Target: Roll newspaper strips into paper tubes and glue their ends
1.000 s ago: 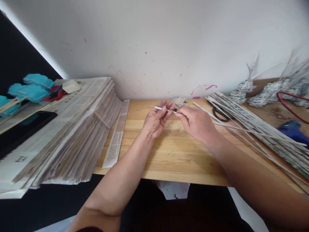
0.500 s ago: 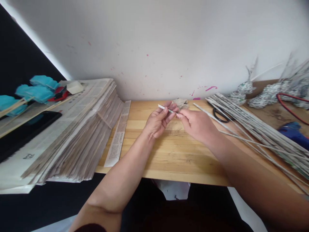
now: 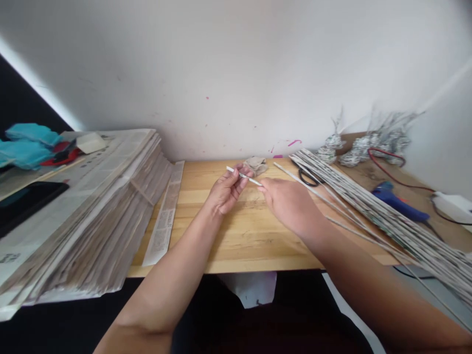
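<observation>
A thin rolled newspaper stick (image 3: 250, 179) is held between my two hands, above the wooden table (image 3: 236, 246). My left hand (image 3: 227, 191) pinches it near its white end, thumb on top and the other fingers loosely curled beneath. My right hand (image 3: 289, 201) grips the other part with its fingertips; the rest of the stick is hidden by the hand. A crumpled beige cloth (image 3: 257, 165) lies just behind the hands. On the table to the left is a flat newspaper strip (image 3: 164, 221).
At left stands a tall stack of newspaper strips (image 3: 110, 211) bearing a phone (image 3: 31, 201), a red-and-black tool (image 3: 64, 153) and blue bundles (image 3: 31, 140). To the right lie many paper sticks (image 3: 361, 211), black-handled scissors (image 3: 309, 178), a blue glue gun (image 3: 400, 202) and woven paper pieces (image 3: 363, 147).
My view has turned to the right, so everything sits further left. My right hand has drawn away from the left, and more of the stick shows between them.
</observation>
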